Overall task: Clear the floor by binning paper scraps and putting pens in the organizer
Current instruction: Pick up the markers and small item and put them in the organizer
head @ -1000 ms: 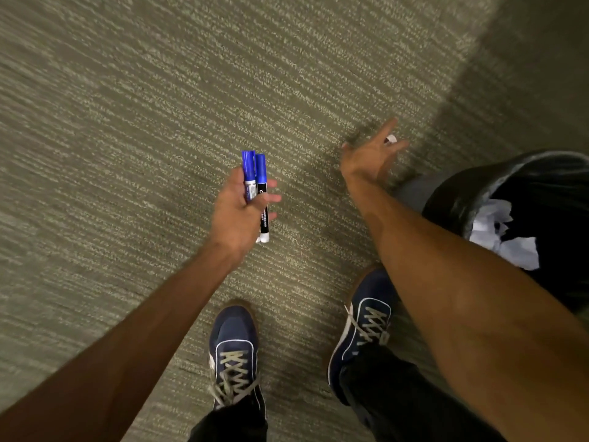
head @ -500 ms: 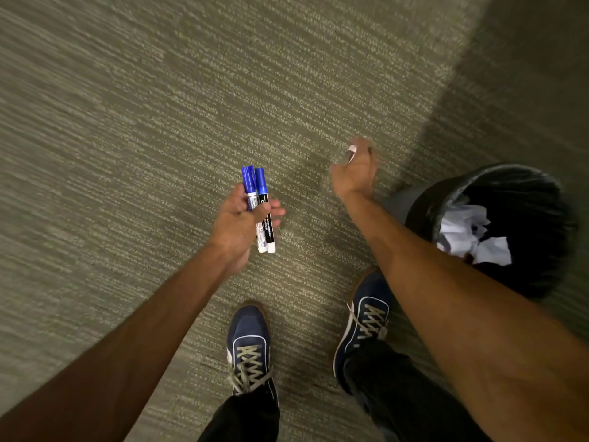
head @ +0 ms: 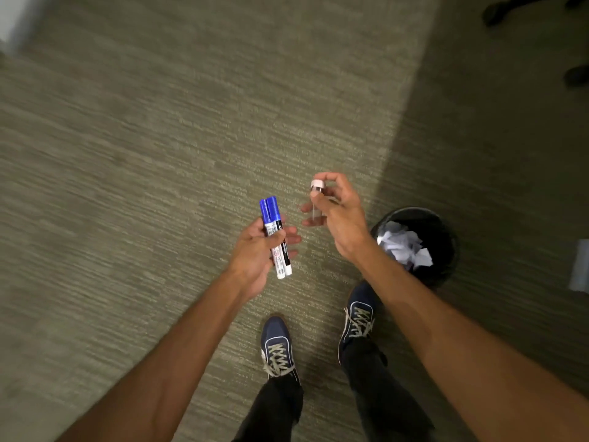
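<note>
My left hand [head: 255, 250] grips two blue-capped markers [head: 274, 232] side by side, caps pointing away from me, white ends toward my feet. Just to their right, my right hand [head: 339, 215] is raised above the carpet and closed on a third pen [head: 316, 199] with a white end; most of its barrel is hidden behind my fingers. A round black bin [head: 446, 247] stands on the floor to the right of my right wrist, with crumpled white paper scraps [head: 403, 248] inside it.
My two blue shoes [head: 279, 346] stand on grey-green carpet below my hands, the right foot close to the bin. A pale flat object [head: 580, 266] lies at the right edge. Dark chair-base parts [head: 510, 8] show at the top right.
My right hand reached down to the carpet, closed on the white-ended pen and lifted it toward the left hand. The view rose, so the bin now looks smaller and lower right.
</note>
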Tool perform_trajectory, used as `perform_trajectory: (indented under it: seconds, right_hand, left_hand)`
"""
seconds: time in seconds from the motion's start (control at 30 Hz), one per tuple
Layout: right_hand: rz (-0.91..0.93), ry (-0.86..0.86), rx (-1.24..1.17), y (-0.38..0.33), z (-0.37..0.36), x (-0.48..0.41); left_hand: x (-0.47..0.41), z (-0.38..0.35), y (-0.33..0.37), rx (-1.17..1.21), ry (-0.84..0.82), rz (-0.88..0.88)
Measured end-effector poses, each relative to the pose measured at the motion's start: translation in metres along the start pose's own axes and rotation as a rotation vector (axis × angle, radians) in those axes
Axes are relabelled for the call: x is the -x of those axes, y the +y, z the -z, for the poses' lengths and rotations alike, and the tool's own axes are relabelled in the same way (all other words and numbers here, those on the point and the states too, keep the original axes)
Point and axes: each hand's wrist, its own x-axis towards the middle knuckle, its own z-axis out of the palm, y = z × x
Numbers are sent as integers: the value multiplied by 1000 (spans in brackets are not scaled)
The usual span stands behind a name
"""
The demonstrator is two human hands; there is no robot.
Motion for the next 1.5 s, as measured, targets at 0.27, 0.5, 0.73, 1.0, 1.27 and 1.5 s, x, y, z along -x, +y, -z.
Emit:
perform_trajectory:
  seconds: [0.27, 0.5, 0.73, 1.0, 1.27, 1.5]
  right_hand:
    - [45, 155, -51, -144, 12, 133]
    - [154, 254, -108, -241, 55, 260]
    - [326, 403, -72, -299, 138, 375]
    - [397, 617, 21, -321, 252, 479]
    - [363, 848, 30, -315, 351, 531]
    - [343, 1002, -60, -311, 423, 553]
  left_hand:
    - [144, -62, 102, -140, -170, -37]
    - [262, -138, 152, -159, -299, -49]
    - [354, -235, 176, -269, -429, -83]
    - [414, -362, 152, -305, -558, -126]
    - [443, -467, 102, -341, -630, -148]
    - [439, -537, 77, -425, -684, -102]
